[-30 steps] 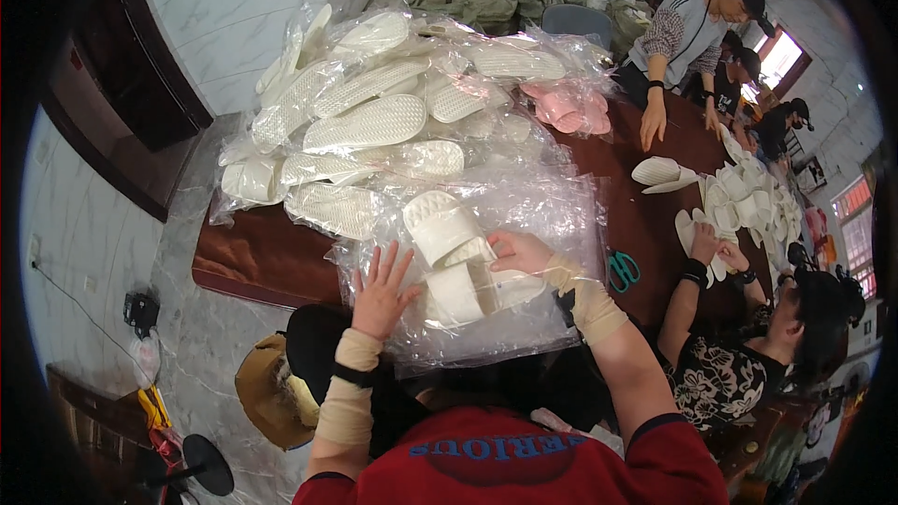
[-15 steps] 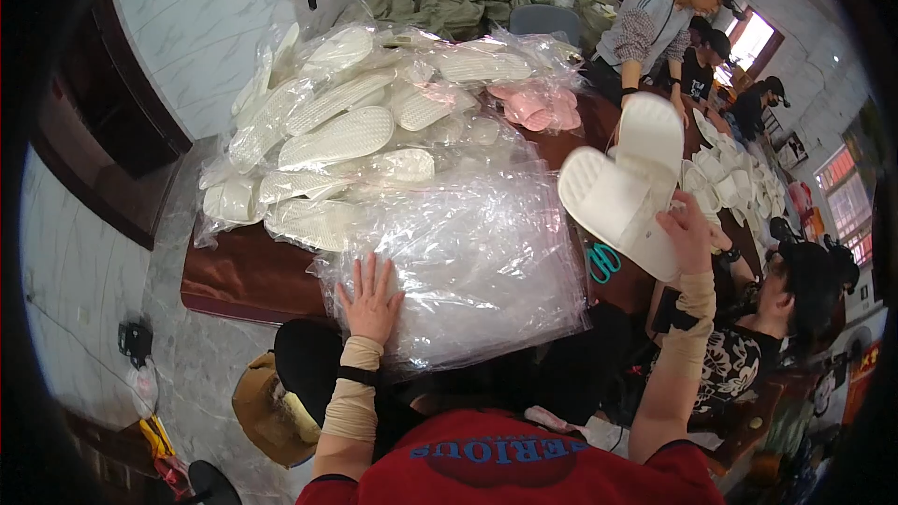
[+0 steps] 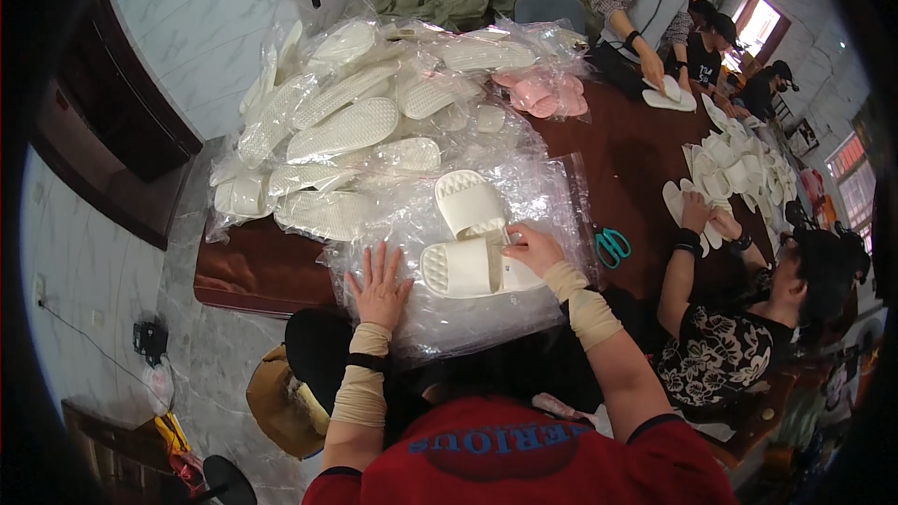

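Note:
A pair of white slide slippers point(image 3: 460, 267) lies over a stack of clear plastic bags point(image 3: 449, 325) in front of me. My right hand point(image 3: 535, 251) grips the pair at its right end, thumb and fingers closed on the slippers. One slipper lies crosswise, the other points away from me. My left hand point(image 3: 380, 288) rests flat on the bags left of the pair, fingers spread, holding nothing. Just beyond the stack rises a heap of bagged white slippers point(image 3: 341, 131). Bagged pink slippers point(image 3: 543, 93) sit at the heap's right side.
Teal-handled scissors point(image 3: 613, 248) lie on the brown table point(image 3: 617, 159) right of the bags. Loose white slippers point(image 3: 744, 164) pile up farther right. A co-worker in a floral shirt point(image 3: 725, 351) sits close on my right, and others work beyond. A cardboard box point(image 3: 281, 407) stands on the floor.
My right hand has brought the white slippers from the right, above the table, leftward and down onto the bags. The left hand stays flat on the stack.

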Demonstrator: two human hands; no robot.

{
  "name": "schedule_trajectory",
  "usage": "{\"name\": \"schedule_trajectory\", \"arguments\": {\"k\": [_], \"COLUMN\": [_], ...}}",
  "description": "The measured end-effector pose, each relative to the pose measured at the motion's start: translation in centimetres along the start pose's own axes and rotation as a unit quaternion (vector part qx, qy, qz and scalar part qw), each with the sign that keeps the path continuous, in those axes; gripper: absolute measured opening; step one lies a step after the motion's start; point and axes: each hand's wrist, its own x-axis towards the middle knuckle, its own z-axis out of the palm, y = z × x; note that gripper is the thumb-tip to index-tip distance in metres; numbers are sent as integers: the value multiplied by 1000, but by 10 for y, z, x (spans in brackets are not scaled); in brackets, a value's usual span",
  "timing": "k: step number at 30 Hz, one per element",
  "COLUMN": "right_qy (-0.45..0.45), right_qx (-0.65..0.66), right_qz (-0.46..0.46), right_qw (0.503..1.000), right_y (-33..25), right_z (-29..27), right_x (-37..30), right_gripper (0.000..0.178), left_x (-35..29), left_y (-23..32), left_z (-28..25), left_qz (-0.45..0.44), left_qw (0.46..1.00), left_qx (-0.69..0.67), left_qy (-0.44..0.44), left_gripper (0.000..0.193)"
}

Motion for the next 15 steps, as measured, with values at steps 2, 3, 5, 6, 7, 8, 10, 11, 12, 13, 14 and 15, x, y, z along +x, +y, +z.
{"name": "schedule_trajectory", "arguments": {"k": [2,3,5,6,7,8,10,11,12,13,14,15], "right_qy": [23,92,161,161,201,238,224,208,190,146,148,101], "right_qx": [-5,-60,-77,-39,-46,-51,-101,-159,-216,-269,-266,-285], "right_qz": [0,-100,-136,-73,-41,-9,85,105,123,126,131,160], "right_qw": [1000,989,975,983,978,970,965,959,950,944,944,940], "right_y": [-2,0,-4,-11,-3,12,61,84,105,120,134,142], "right_z": [-1,-5,-24,-43,-65,-85,-121,-132,-139,-142,-135,-126], "right_x": [-4,-7,-12,-18,-24,-28,-32,-36,-40,-42,-43,-40], "right_gripper": [34,30,24,22,20,17,17,19,20,29,29,34], "left_x": [-2,-1,-1,-4,-3,-5,-3,2,7,11,15,19], "left_y": [-3,-3,-8,-12,-9,-6,4,18,30,43,59,80], "left_z": [-1,-4,-10,-15,-21,-29,-51,-66,-73,-77,-81,-84], "left_qz": [-3,-9,-17,-6,10,14,31,72,77,91,104,137], "left_qw": [1000,999,998,999,998,998,993,982,982,976,966,958], "left_qx": [-1,-30,-53,-50,-51,-48,-69,-90,-88,-149,-211,-208], "left_qy": [-5,-11,-19,6,31,27,88,151,149,129,108,144], "left_gripper": [66,66,65,57,50,50,31,18,18,15,13,9]}}
